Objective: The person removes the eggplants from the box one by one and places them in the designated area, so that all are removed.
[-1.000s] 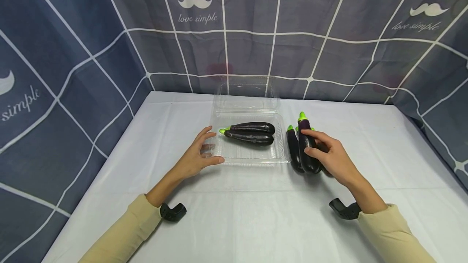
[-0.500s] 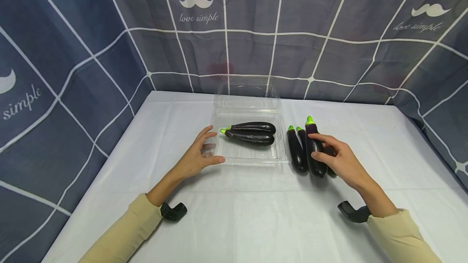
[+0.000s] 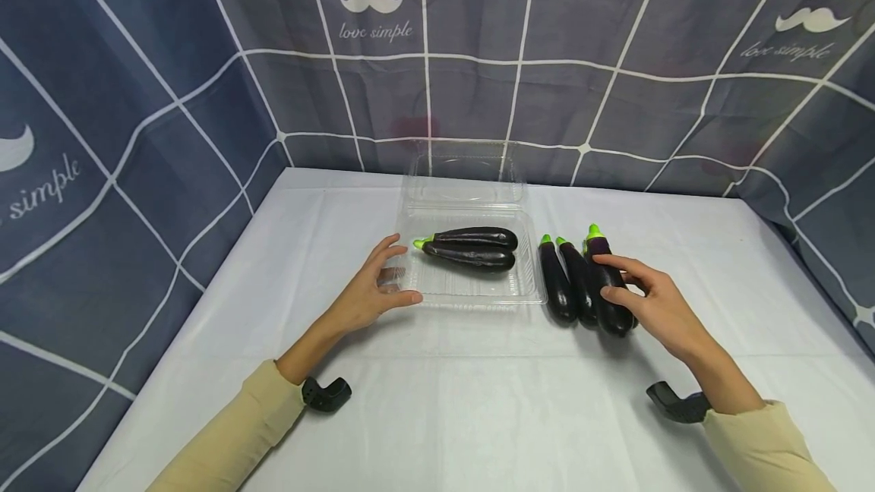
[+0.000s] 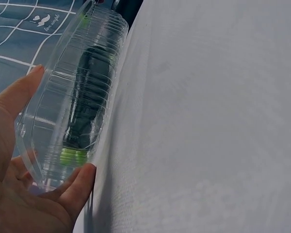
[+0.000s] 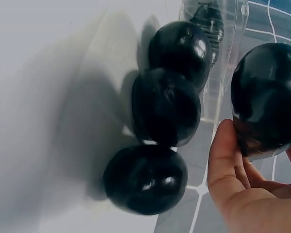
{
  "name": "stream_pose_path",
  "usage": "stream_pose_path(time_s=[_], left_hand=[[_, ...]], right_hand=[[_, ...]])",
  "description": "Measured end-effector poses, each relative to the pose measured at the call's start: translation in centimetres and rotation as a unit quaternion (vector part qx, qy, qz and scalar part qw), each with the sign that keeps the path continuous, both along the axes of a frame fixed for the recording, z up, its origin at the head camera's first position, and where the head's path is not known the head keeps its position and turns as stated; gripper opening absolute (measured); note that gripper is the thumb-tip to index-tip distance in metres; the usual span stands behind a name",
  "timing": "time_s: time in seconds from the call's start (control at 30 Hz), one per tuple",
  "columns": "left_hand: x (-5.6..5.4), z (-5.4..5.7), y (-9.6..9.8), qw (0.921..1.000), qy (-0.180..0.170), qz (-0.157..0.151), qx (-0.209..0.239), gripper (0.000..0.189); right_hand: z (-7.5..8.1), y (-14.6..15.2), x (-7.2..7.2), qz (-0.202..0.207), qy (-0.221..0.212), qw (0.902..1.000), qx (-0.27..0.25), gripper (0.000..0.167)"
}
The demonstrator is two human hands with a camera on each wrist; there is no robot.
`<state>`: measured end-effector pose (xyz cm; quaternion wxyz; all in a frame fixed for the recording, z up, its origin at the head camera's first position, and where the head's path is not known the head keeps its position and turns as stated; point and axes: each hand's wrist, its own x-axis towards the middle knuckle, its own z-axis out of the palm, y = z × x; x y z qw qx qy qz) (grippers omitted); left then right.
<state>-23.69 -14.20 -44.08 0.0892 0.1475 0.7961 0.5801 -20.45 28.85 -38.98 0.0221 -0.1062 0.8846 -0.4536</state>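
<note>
My right hand grips a glossy dark eggplant with a green stem, thumb and fingers on either side. In the right wrist view this held eggplant is raised over a row of three others, among them the nearest eggplant. A clear plastic clamshell container stands at the table's middle, its lid tipped back. Inside, two eggplants lie side by side, stems to the left. My left hand holds the container's left end between thumb and fingers.
On the table right of the container lie the leftmost eggplant and its middle neighbour; the third is mostly hidden from the head view. A white cloth covers the table. A grey checked curtain hangs behind and at the sides.
My right hand has moved right with its eggplant, uncovering more of the eggplants on the table. The left hand and the container have stayed in place.
</note>
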Motion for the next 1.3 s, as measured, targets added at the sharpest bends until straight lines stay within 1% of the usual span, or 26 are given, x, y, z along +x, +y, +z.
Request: stream_pose_path(time_s=[0.17, 0.4, 0.6, 0.73, 0.87, 1.1, 1.3], left_hand=[[0.0, 0.1, 0.1, 1.0, 0.004, 0.0, -0.004, 0.09], [0.1, 0.2, 0.0, 0.9999, 0.01, -0.002, 0.003, 0.088], [0.1, 0.3, 0.0, 1.0, 0.008, 0.0, 0.005, 0.089], [0.0, 0.1, -0.1, 1.0, 0.009, 0.0, 0.003, 0.09], [0.0, 0.1, -0.1, 0.9999, 0.01, -0.001, 0.0, 0.089], [0.0, 0.2, 0.0, 1.0, 0.007, 0.0, 0.002, 0.094], [0.0, 0.1, 0.1, 1.0, 0.01, -0.001, 0.002, 0.093]], right_hand=[[-0.1, 0.7, 0.0, -0.007, 0.005, 1.0, 0.005, 0.047], [-0.2, 1.6, 0.2, -0.015, 0.014, 0.9994, 0.027, 0.047], [-0.3, 2.4, 0.0, -0.013, -0.001, 0.9999, 0.0, 0.049], [-0.5, 3.0, -0.1, -0.021, 0.002, 0.9997, 0.012, 0.048], [-0.7, 3.7, -0.4, -0.029, 0.004, 0.999, 0.032, 0.047], [-1.5, 5.1, -1.2, -0.032, -0.014, 0.999, 0.029, 0.047], [-1.8, 5.9, -1.8, -0.02, -0.006, 0.9994, 0.028, 0.042]])
